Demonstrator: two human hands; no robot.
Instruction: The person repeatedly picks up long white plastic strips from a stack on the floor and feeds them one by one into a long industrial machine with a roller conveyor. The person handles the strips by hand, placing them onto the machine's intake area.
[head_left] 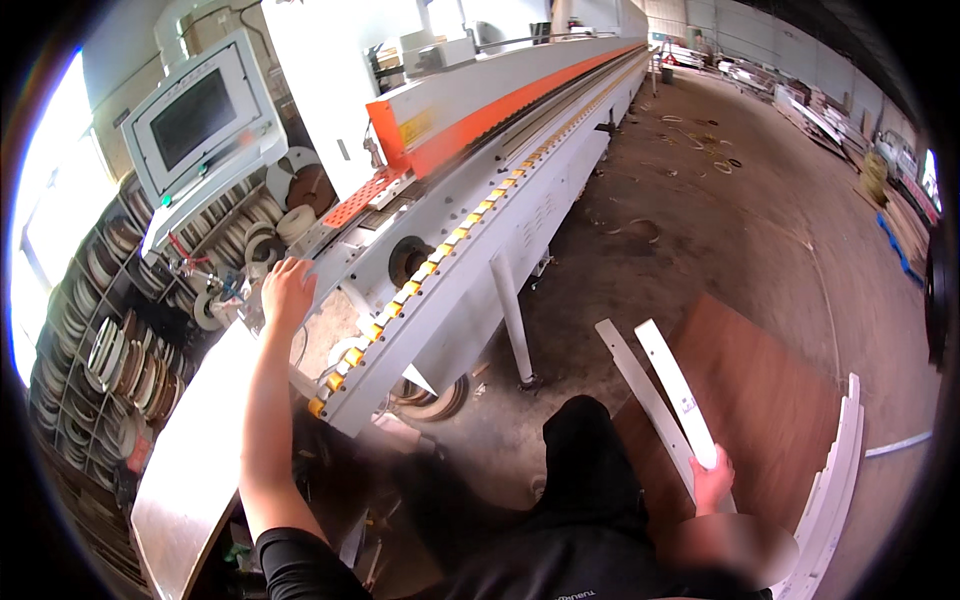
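My right hand (712, 484) is closed around the lower end of a long white board strip (678, 392), tilted up and away to the left. A second white strip (645, 400) runs beside it, its lower end passing behind my hand; I cannot tell whether it is gripped too. My left arm stretches forward. At the near end of a long edge-banding machine (450, 290), my left hand (288, 292) is open, fingers bent slightly over, nearest to a hose fitting with red and blue parts (215, 275). What its fingertips touch is hidden.
A control panel with a dark screen (195, 120) stands at the upper left. Racks of edge-band rolls (125, 360) fill the left. Below my left arm lies a pale tabletop (195, 450). A brown board (750, 400) and stacked white strips (835, 490) are at the right.
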